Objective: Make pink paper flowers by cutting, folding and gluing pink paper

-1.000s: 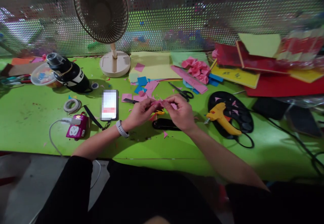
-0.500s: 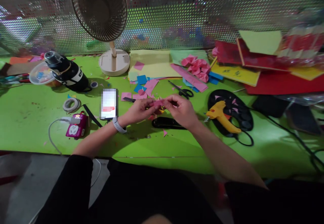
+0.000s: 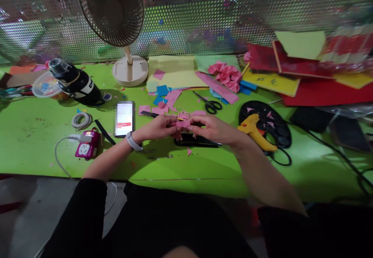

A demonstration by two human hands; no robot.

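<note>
A small folded piece of pink paper (image 3: pixel 183 124) is pinched between both my hands, above the green table. My left hand (image 3: pixel 159 127) grips its left end, fingers closed. On the right end, my right hand (image 3: pixel 208 128) closes thumb and fingers. Beneath them lies a long black object (image 3: pixel 198 141), partly covered by my right hand; its kind is unclear. Pink paper scraps (image 3: pixel 171 99) and a dark-bladed cutter (image 3: pixel 149 114) lie just beyond my left hand. Black scissors (image 3: pixel 211 105) rest past my right hand.
A yellow glue gun (image 3: pixel 258 131) lies on a black palette (image 3: pixel 284 133) at right. Left stand a phone (image 3: pixel 124 119), a tape roll (image 3: pixel 81 121), a purple power socket (image 3: pixel 88 145) and a black bottle (image 3: pixel 80 85). A fan (image 3: pixel 129 73) and pink paper flowers (image 3: pixel 225 75) are behind.
The pink paper has turned and now shows a flat strip toward me. My right hand has rotated, its fingers now pointing left. The view has shifted slightly.
</note>
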